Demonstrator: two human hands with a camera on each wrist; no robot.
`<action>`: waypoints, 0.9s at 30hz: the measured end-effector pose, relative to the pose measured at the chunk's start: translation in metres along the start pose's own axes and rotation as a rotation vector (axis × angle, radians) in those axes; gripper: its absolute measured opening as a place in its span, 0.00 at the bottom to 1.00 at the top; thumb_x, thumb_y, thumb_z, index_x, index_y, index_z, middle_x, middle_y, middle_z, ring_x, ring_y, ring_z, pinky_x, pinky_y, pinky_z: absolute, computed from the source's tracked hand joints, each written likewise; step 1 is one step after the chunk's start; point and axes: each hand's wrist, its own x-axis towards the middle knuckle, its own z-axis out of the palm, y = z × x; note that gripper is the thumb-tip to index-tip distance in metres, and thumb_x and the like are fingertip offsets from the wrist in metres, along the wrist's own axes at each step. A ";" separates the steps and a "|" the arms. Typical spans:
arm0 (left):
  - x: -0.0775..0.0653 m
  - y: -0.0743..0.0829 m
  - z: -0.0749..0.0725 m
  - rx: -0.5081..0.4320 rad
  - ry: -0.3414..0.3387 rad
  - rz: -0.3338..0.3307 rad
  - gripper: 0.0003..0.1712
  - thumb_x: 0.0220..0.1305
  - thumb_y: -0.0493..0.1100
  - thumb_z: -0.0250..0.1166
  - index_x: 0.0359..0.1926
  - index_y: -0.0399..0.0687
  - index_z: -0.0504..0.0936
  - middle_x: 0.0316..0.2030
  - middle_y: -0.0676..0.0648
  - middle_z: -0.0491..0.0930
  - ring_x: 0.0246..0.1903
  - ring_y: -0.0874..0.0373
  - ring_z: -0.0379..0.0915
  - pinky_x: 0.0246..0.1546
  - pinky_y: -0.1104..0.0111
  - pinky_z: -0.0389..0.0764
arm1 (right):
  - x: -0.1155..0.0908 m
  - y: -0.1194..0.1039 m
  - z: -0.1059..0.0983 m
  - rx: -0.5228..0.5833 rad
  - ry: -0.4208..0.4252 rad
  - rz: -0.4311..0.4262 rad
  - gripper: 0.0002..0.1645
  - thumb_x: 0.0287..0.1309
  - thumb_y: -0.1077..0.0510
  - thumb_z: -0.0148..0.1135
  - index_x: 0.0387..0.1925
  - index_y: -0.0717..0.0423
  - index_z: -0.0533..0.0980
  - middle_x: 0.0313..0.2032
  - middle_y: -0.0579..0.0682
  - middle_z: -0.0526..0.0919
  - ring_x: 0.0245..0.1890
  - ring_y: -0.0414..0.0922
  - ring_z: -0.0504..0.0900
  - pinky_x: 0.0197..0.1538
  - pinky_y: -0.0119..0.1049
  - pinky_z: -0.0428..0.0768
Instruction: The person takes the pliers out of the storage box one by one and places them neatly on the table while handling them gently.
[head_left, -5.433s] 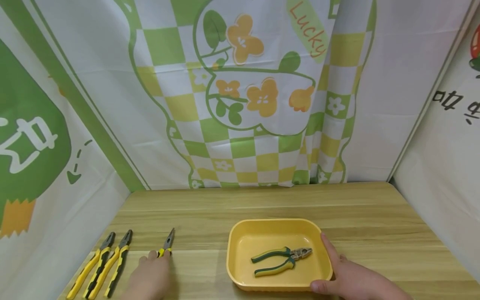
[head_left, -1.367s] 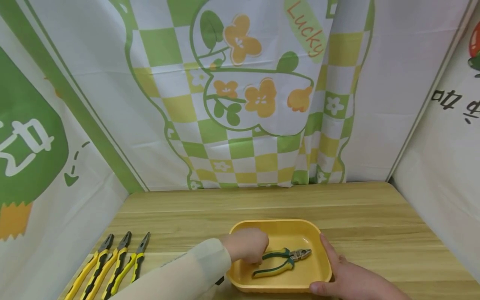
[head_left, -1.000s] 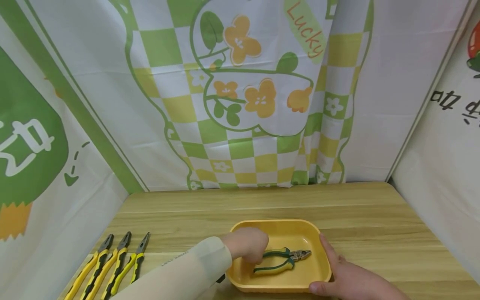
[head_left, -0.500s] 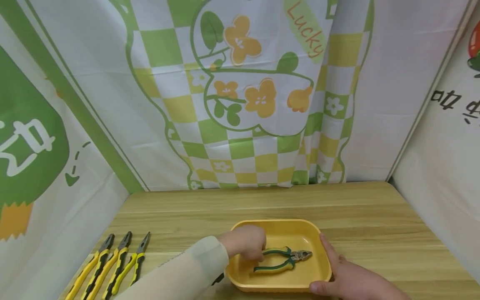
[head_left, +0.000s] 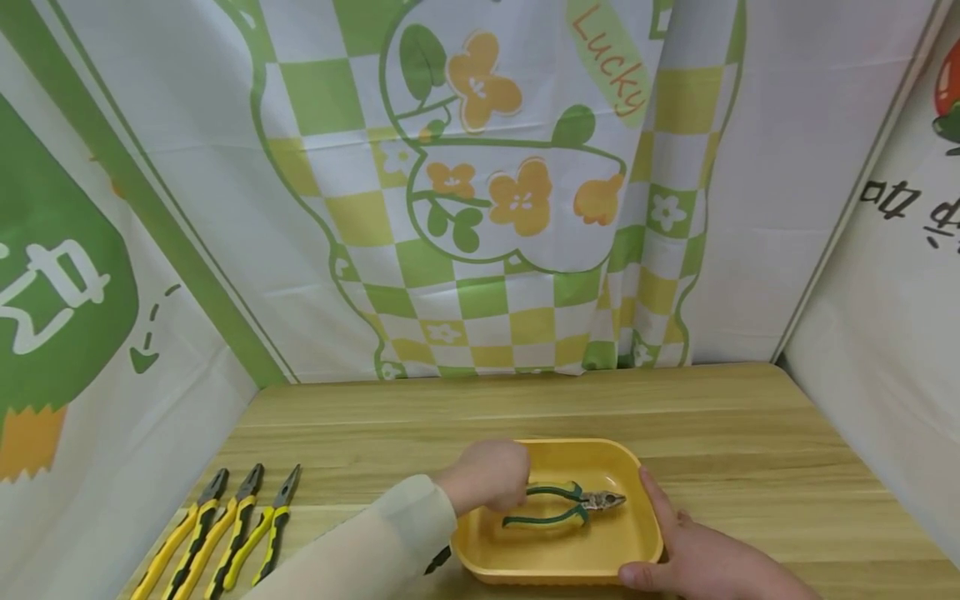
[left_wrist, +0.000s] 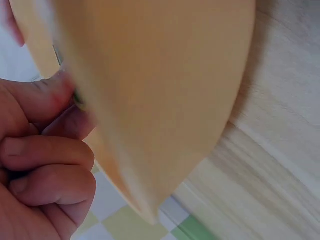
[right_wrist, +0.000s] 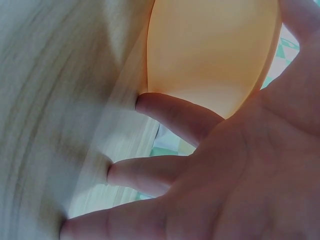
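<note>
In the head view, my left hand [head_left: 491,477] is over the left side of a yellow plastic tray [head_left: 558,577]. Combination pliers [head_left: 576,502] with green and yellow handles lie in that tray, handles spread and metal jaws pointing right. Thumb and forefinger pinch the end of the far handle; the left wrist view shows a sliver of it, and the other fingers curled. My right hand [head_left: 697,542] rests against the tray's right end, thumb at the near corner. In the right wrist view its extended fingers [right_wrist: 172,117] touch the table beside the tray wall.
Three yellow-and-black pliers stand in a row at the left: two blunt-nosed pliers [head_left: 193,533] [head_left: 238,525] and needle-nose pliers [head_left: 273,525]. A dark tip [head_left: 437,560] shows beside the left sleeve, mostly hidden. Printed curtains [head_left: 525,317] close off the wooden table [head_left: 720,408].
Earlier my left hand was at the needle-nose pliers, which now lie nearer the other two. It moved into the tray; in the last half second the green-handled pliers' handles shifted toward the far side.
</note>
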 end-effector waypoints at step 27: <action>-0.068 -0.084 -0.019 -0.617 0.214 0.085 0.18 0.69 0.36 0.62 0.19 0.48 0.81 0.18 0.56 0.79 0.14 0.62 0.57 0.18 0.69 0.63 | 0.000 -0.002 -0.001 0.029 -0.033 0.040 0.73 0.58 0.34 0.67 0.77 0.59 0.26 0.65 0.82 0.58 0.65 0.73 0.61 0.59 0.67 0.65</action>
